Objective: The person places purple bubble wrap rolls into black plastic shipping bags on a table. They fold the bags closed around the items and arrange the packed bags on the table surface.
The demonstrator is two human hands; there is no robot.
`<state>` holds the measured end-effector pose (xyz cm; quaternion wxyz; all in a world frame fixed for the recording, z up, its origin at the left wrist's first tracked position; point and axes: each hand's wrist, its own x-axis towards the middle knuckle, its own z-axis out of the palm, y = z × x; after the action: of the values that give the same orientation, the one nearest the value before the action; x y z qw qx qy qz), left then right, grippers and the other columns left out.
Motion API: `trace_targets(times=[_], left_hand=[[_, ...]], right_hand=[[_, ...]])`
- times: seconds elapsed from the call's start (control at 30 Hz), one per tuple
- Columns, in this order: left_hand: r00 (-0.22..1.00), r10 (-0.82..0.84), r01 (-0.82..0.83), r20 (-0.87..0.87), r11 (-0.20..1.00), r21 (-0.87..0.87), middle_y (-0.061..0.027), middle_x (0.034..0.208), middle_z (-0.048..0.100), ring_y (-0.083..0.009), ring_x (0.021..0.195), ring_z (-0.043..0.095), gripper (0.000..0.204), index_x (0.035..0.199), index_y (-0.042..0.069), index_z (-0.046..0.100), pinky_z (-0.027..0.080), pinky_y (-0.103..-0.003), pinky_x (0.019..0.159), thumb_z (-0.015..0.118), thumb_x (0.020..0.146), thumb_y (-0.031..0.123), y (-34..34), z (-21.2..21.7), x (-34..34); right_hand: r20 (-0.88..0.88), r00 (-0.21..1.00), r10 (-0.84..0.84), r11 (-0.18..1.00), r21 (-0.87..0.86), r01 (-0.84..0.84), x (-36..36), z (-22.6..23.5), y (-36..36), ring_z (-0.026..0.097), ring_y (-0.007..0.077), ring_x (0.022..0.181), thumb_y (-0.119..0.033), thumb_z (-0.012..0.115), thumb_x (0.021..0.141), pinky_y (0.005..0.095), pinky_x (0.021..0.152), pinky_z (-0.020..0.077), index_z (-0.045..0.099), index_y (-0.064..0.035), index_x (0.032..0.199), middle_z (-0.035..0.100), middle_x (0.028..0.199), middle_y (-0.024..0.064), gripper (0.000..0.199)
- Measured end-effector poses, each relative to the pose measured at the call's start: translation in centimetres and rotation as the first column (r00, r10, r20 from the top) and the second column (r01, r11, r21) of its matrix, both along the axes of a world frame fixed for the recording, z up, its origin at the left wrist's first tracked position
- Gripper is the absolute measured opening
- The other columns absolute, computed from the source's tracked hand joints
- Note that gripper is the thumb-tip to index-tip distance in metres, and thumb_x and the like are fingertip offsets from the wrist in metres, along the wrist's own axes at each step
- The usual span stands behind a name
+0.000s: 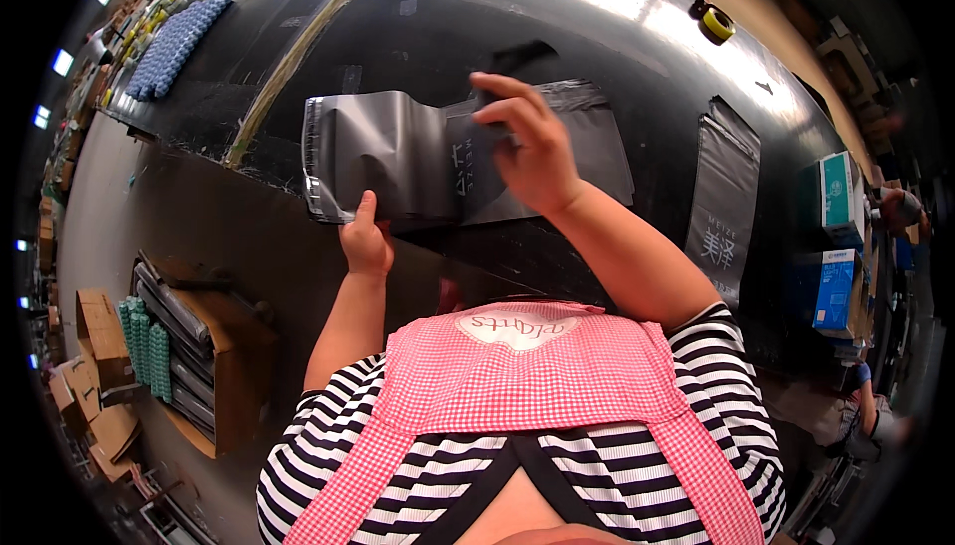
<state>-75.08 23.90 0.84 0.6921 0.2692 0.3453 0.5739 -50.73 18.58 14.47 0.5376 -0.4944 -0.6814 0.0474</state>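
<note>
My left hand (367, 237) grips the near edge of a dark grey plastic mailing bag (373, 142), thumb on top and fingers hidden underneath. The bag has a clear strip along its left end and a bend across its middle. Under its right part lies a stack of similar bags (597, 147), slightly fanned. Above the place where bag and stack overlap, my right hand (534, 142) is raised, slightly blurred, with its fingers apart and nothing plainly held. Just beyond its fingertips is a blurred black strip (525, 54); whether it touches the hand I cannot tell.
More grey bags (729, 197) lie at the right of the black table (428, 38). A yellow tape roll (716, 25) sits at the far edge, blue rolls (179, 46) at far left. Boxes (838, 291) stand at right; an open carton (234, 376) is on the floor at left.
</note>
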Motion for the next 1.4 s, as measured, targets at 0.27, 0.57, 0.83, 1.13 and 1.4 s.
trace_targets(times=[0.27, 0.57, 0.83, 1.13, 1.4], left_hand=[[0.95, -0.293, 0.245, 0.104, 0.912, 0.329, -0.0014, 0.127, 0.054, -0.0197, 0.12, 0.052, 0.043, 0.133, 0.015, 0.05, 0.043, -0.04, 0.101, 0.064, 0.093, 0.02, -2.3, -3.2, 0.9], [0.893, -0.03, 0.021, 0.449, 0.999, 0.025, -0.0029, 0.129, 0.051, -0.0199, 0.123, 0.049, 0.04, 0.131, 0.011, 0.047, 0.041, -0.038, 0.103, 0.06, 0.096, 0.026, -1.6, -6.8, 2.9], [0.988, 0.136, -0.149, -0.077, 0.967, -0.208, -0.0036, 0.092, 0.063, -0.0158, 0.076, 0.06, 0.012, 0.093, -0.003, 0.062, 0.051, -0.031, 0.068, 0.062, 0.09, 0.008, -1.0, -2.2, 6.2], [0.486, 0.134, 0.662, -0.864, 0.589, 0.464, -0.0252, 0.142, 0.046, -0.0399, 0.12, 0.053, 0.063, 0.139, 0.003, 0.044, 0.047, -0.042, 0.095, 0.069, 0.084, 0.019, -4.2, 0.8, 17.4], [-0.211, 0.403, 0.375, -0.891, 0.875, 0.307, -0.0128, 0.135, 0.054, -0.0352, 0.123, 0.05, 0.039, 0.118, 0.006, 0.064, 0.042, -0.043, 0.103, 0.069, 0.086, 0.027, 5.4, 0.5, 6.5]], right_hand=[[0.031, 0.87, 0.492, 0.845, -0.257, -0.469, -15.2, -4.9, 6.8, 0.059, 0.033, 0.111, 0.005, 0.053, 0.08, 0.0414, 0.09, 0.0502, 0.06, -0.0079, 0.099, 0.055, 0.131, 0.0114, 0.024], [-0.13, 0.743, 0.657, 0.617, -0.473, -0.629, -12.1, -4.0, 5.4, 0.044, 0.034, 0.134, 0.006, 0.054, 0.074, 0.042, 0.107, 0.0419, 0.056, -0.0173, 0.134, 0.039, 0.152, 0.01, 0.065], [-0.477, 0.792, -0.38, 0.842, -0.533, 0.083, 8.5, -10.8, -6.2, 0.064, 0.014, 0.101, 0.001, 0.053, 0.089, 0.027, 0.091, 0.0492, 0.064, -0.0006, 0.113, 0.068, 0.105, 0.0069, 0.026], [-0.971, 0.144, -0.191, 0.854, -0.237, -0.464, 12.4, -11.7, -10.9, 0.05, 0.0274, 0.128, -0.068, 0.041, 0.094, 0.0431, 0.105, 0.0392, 0.041, -0.0073, 0.143, 0.053, 0.138, 0.0123, 0.078], [-0.796, 0.172, -0.581, 0.779, -0.604, -0.165, 14.2, -14.3, -9.3, 0.055, 0.0251, 0.117, -0.032, 0.077, 0.085, 0.0473, 0.098, 0.0433, 0.047, -0.0078, 0.134, 0.057, 0.127, 0.0067, 0.062]])
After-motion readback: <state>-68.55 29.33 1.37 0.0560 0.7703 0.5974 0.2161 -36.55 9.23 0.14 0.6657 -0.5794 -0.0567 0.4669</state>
